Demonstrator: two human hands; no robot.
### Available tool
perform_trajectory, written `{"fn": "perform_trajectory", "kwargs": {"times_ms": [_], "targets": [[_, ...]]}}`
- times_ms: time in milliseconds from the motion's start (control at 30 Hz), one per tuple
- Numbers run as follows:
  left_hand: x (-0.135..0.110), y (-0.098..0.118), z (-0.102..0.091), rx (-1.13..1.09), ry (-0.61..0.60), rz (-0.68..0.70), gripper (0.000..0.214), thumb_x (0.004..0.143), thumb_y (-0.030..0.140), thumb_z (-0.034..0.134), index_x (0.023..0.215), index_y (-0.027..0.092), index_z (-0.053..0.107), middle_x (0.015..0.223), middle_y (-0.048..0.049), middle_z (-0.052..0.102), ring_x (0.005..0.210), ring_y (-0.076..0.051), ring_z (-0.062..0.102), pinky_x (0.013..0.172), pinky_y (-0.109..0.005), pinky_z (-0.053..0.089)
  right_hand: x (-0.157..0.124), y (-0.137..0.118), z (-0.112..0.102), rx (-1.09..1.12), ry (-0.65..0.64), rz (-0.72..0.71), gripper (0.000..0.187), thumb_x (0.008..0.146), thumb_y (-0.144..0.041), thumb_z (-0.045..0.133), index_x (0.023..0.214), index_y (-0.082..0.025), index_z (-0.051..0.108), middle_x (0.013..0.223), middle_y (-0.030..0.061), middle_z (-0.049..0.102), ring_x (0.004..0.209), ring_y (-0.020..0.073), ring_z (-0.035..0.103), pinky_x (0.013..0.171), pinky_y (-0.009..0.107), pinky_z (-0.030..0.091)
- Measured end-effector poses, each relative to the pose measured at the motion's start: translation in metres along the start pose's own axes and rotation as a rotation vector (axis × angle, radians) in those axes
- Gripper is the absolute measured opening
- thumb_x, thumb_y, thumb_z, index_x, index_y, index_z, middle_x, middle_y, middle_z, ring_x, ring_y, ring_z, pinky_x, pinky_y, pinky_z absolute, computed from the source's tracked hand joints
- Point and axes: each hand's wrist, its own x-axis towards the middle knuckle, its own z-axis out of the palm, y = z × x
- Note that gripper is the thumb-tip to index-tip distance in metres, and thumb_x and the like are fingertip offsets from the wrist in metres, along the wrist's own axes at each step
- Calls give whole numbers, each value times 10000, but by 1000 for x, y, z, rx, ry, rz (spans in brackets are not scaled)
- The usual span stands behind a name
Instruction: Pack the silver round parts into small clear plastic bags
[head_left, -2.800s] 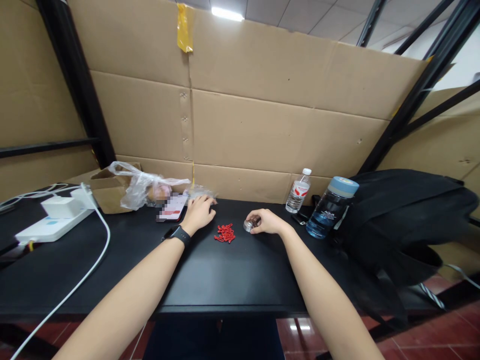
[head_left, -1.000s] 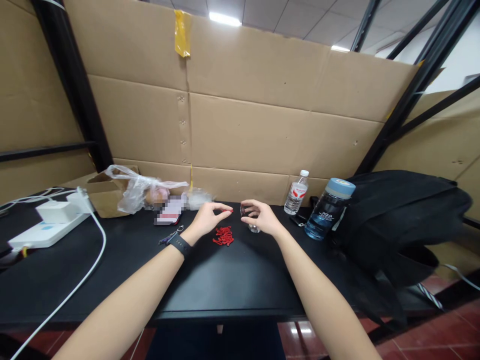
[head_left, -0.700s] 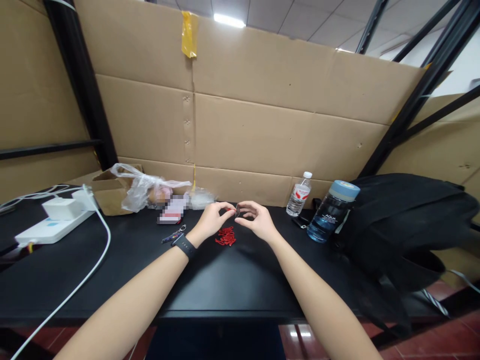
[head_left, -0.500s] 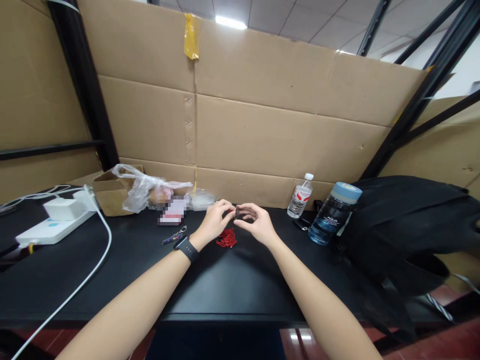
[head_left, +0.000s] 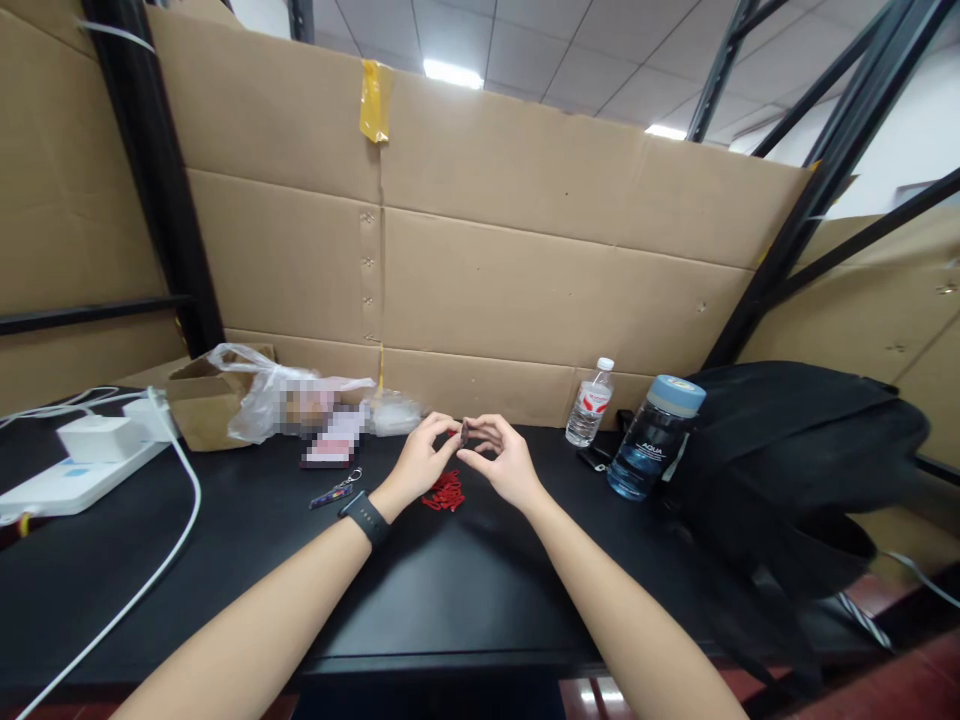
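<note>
My left hand [head_left: 423, 456] and my right hand [head_left: 504, 462] meet above the middle of the black table. Between their fingertips is a small dark brown flat piece [head_left: 464, 433], its exact kind too small to tell. My right thumb and fingers pinch it. A bit of red cord [head_left: 452, 433] shows at my left fingertips, which are pressed together; how it joins the dark piece is hidden. Just below the hands, a small heap of red cords [head_left: 445, 491] lies on the tabletop. A dark watch [head_left: 366, 518] is on my left wrist.
A keychain [head_left: 336, 492] lies left of my left hand. Behind it are a clear plastic bag [head_left: 259, 395] and a cardboard box [head_left: 201, 405]. A white power strip [head_left: 82, 478] is far left. Rightward stand a water bottle [head_left: 589, 405], a blue-lidded bottle [head_left: 654, 440] and a black backpack [head_left: 780, 450].
The camera view has tilted up and shifted slightly, so everything sits a little lower and further left. Both hands keep their pinch around the small dark piece.
</note>
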Motion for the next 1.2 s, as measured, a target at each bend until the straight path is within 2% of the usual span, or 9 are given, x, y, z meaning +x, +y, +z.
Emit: {"fn": "perform_trajectory", "kwargs": {"times_ms": [133, 267, 367, 467, 567, 867, 1200], "targets": [[-3, 3, 2, 142, 53, 21, 161, 959, 284, 558, 987, 223, 705, 1023, -57, 610, 1002, -209, 588, 908, -348, 463, 0, -3, -2, -84, -4, 3, 310, 759, -387, 807, 962, -221, 640, 1221, 102, 715, 1081, 242, 699, 853, 356, 566], [-4, 8, -2, 352, 106, 83, 122, 934, 242, 591, 969, 237, 708, 1044, -60, 606, 1049, -232, 564, 942, -397, 416, 0, -1, 0, -51, -11, 48, 316, 766, -426, 795, 941, -224, 627, 1146, 91, 738, 997, 233, 721, 822, 352, 575], [-4, 10, -5, 417, 111, 120, 114, 935, 253, 604, 960, 242, 715, 1052, -62, 602, 1057, -238, 558, 932, -406, 400, 1, 0, -2, -46, -17, 65, 327, 748, -439, 804, 915, -224, 624, 1160, 86, 728, 996, 229, 714, 786, 329, 570], [-3, 10, -6, 423, 117, 113, 119, 939, 293, 614, 938, 243, 723, 1062, -64, 599, 1069, -241, 552, 929, -406, 396, 4, 0, -7, -99, -24, 36, 256, 834, -452, 718, 928, -218, 674, 1228, 94, 688, 1049, 225, 683, 781, 315, 556], [-2, 9, -6, 405, 111, 97, 130, 944, 303, 610, 932, 242, 725, 1066, -61, 597, 1072, -237, 549, 929, -400, 393, 6, 1, -11, -196, -25, -20, 244, 932, -426, 598, 944, -215, 720, 1204, 100, 665, 1061, 217, 658, 787, 313, 544], [-6, 10, 0, 413, 66, 87, 150, 947, 337, 608, 924, 255, 732, 1059, -59, 597, 1068, -241, 544, 929, -406, 383, 5, 5, -13, -327, -66, -44, 167, 916, -346, 615, 886, -206, 700, 1174, 93, 616, 976, 191, 646, 720, 288, 541], [-3, 13, -6, 396, 47, 90, 156, 934, 359, 632, 902, 274, 759, 1035, -52, 596, 1042, -236, 545, 929, -398, 388, 5, 10, -11, -251, -93, -57, 170, 918, -364, 619, 878, -212, 684, 1138, 82, 597, 1000, 194, 633, 734, 282, 546]]}}
